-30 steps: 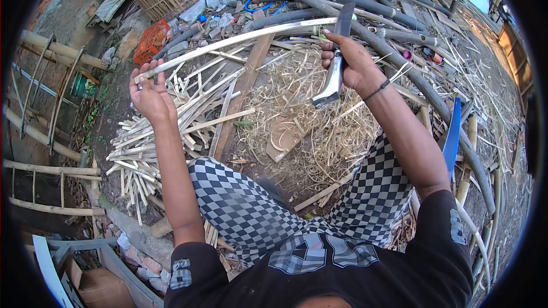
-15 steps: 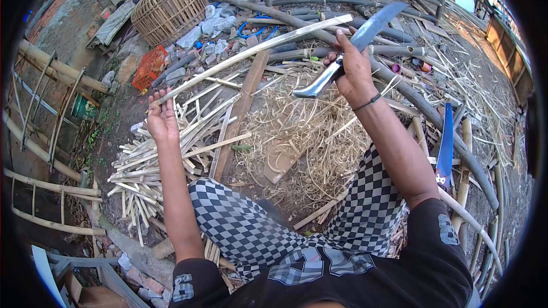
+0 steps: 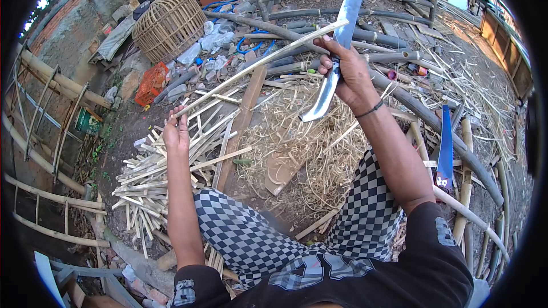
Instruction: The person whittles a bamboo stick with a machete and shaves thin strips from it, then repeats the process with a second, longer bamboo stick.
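Between thumb and fingers, my left hand (image 3: 176,131) holds the lower end of a long pale bamboo strip (image 3: 260,68). The strip slants up to the right, its far end close to the machete blade. My right hand (image 3: 349,74) is closed around the handle of a machete (image 3: 349,14), whose broad blade points up and away from me. The shiny curved butt of the handle sticks out below my fingers. A heap of split bamboo strips (image 3: 151,177) lies under and beside my left forearm. Curly shavings (image 3: 319,142) cover the ground before my knees.
A wooden plank (image 3: 246,114) lies beside the strips. A blue saw (image 3: 444,148) lies at my right near bamboo poles (image 3: 468,177). Farther off are a woven bamboo cage (image 3: 170,25), an orange crate (image 3: 152,83) and rubble.
The machete has turned to point more upright, and my right hand has shifted slightly left. My left hand has moved a little right and down with the bamboo strip.
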{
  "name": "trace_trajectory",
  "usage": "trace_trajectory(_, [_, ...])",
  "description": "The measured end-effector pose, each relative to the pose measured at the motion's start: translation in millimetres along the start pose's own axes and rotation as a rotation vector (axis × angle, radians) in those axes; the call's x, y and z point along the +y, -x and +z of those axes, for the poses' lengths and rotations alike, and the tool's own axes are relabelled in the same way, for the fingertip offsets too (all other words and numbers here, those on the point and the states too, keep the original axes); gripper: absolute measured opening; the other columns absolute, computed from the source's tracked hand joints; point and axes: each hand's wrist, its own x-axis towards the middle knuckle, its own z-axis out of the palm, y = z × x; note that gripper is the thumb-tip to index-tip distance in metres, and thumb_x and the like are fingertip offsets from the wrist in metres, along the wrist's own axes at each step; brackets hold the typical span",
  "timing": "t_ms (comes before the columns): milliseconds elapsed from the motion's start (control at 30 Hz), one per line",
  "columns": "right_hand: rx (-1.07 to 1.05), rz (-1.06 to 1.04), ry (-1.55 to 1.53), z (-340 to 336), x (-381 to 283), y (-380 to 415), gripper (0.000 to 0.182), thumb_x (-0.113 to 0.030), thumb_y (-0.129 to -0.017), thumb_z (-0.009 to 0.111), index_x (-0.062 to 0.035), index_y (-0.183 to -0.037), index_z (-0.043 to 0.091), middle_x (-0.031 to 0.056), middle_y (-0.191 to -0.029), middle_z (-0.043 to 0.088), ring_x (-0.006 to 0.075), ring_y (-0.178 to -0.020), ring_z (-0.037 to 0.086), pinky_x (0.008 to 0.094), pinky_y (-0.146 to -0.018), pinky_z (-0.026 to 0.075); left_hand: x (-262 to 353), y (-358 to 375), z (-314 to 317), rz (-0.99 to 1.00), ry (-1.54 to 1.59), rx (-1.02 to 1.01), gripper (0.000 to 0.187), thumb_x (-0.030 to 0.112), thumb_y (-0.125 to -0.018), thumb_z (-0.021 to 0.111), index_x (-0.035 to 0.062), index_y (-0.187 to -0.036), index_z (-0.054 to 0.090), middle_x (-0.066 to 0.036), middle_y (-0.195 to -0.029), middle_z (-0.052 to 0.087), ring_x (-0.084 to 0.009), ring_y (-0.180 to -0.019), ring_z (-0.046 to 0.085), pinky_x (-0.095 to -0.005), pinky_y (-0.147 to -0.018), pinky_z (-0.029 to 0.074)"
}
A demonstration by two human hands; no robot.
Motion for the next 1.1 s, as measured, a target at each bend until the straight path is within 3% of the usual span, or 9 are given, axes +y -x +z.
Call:
trace_trajectory(67, [0.04,-0.016,0.024,8.8,-0.8,6.7,0.038,-0.015,-0.098,0.068,-0.0013,-0.13,0.053,0.0133,-0.109,0.064,0.0093,-0.06,0.049,0.0262,-0.052,0.046,-2.4,3.7,5.9,0.013,-0.08,0.004,0.022,-0.004,-0.104,0.042,-0.012,-0.124,0.04,-0.025,-0.124,0.056,-0.0389,-0.124,0.058,-0.0505,-0.112,0.05])
trace_trajectory(233, [-0.016,-0.039,0.053,15.6,-6.0,11.0,0.021,-0.018,-0.098,0.069,-0.0013,-0.105,0.059,0.0088,-0.099,0.063,0.0091,-0.06,0.049,0.0265,-0.05,0.046,-2.4,6.7,5.2,-0.025,-0.113,-0.046,0.02,0.004,-0.104,0.049,-0.0127,-0.116,0.049,-0.025,-0.122,0.057,-0.0364,-0.119,0.061,-0.0477,-0.111,0.052])
trace_trajectory(600, [0.049,-0.083,0.066,11.2,-9.0,7.6,0.026,-0.021,-0.092,0.076,-0.0017,-0.096,0.058,0.0055,-0.083,0.059,0.012,-0.058,0.054,0.0304,-0.048,0.05,-18.9,10.2,-0.7,-0.209,-0.226,-0.111,0.025,0.002,-0.101,0.056,-0.014,-0.119,0.05,-0.022,-0.118,0.056,-0.0355,-0.117,0.06,-0.0483,-0.109,0.054])
trace_trajectory(667, [0.059,-0.094,0.061,11.8,-9.8,7.6,0.026,-0.021,-0.092,0.075,-0.0015,-0.096,0.057,0.0054,-0.082,0.058,0.0126,-0.058,0.054,0.0308,-0.048,0.05,-18.3,21.5,8.1,-0.332,-0.373,-0.117,0.019,0.002,-0.104,0.049,-0.01,-0.119,0.052,-0.023,-0.117,0.058,-0.0341,-0.114,0.062,-0.0541,-0.106,0.054])
trace_trajectory(733, [0.083,-0.105,0.039,9.9,-7.4,5.5,0.027,-0.019,-0.092,0.075,-0.0004,-0.096,0.056,0.0056,-0.082,0.056,0.0136,-0.058,0.055,0.0316,-0.048,0.051,-19.3,23.4,4.8,-0.377,-0.459,-0.224,0.041,0.017,-0.101,0.06,-0.0056,-0.133,0.048,-0.021,-0.127,0.054,-0.0374,-0.12,0.057,-0.0535,-0.103,0.053])
trace_trajectory(800, [0.065,-0.115,0.036,7.5,-5.5,4.8,0.027,-0.018,-0.092,0.074,0.0004,-0.096,0.054,0.006,-0.082,0.055,0.0141,-0.058,0.055,0.032,-0.048,0.051,-21.5,26.4,6.0,-0.399,-1.22,-0.153,0.051,0.033,-0.1,0.063,0.0011,-0.137,0.049,-0.019,-0.131,0.054,-0.0373,-0.118,0.058,-0.0514,-0.098,0.049])
trace_trajectory(833, [0.079,-0.104,0.064,6.8,-4.7,4.6,0.026,-0.018,-0.092,0.073,0.0003,-0.096,0.054,0.0062,-0.081,0.055,0.0143,-0.058,0.055,0.0321,-0.048,0.051,-24.9,22.7,-0.6,-0.293,-1.413,-0.225,0.063,0.044,-0.097,0.065,0.0031,-0.142,0.049,-0.018,-0.133,0.058,-0.0334,-0.12,0.058,-0.0456,-0.099,0.045])
trace_trajectory(933, [0.09,-0.11,0.12,10.4,-0.3,6.0,0.023,-0.016,-0.092,0.073,-0.0005,-0.094,0.055,0.0059,-0.077,0.055,0.0147,-0.055,0.056,0.031,-0.046,0.051,-29.5,28.3,11.9,-0.06,-1.551,-0.333,0.064,0.042,-0.097,0.066,0.0021,-0.144,0.05,-0.018,-0.131,0.063,-0.0274,-0.121,0.059,-0.0411,-0.103,0.043])
trace_trajectory(1100, [0.061,-0.09,0.422,24.1,13.0,14.6,0.02,-0.014,-0.092,0.073,-0.0026,-0.091,0.057,0.0036,-0.068,0.057,0.0123,-0.05,0.057,0.029,-0.042,0.05,-42.4,75.5,73.8,0.01,-1.371,-0.591,0.052,0.031,-0.099,0.066,0.0023,-0.141,0.056,-0.014,-0.126,0.068,-0.0197,-0.119,0.061,-0.0352,-0.103,0.046])
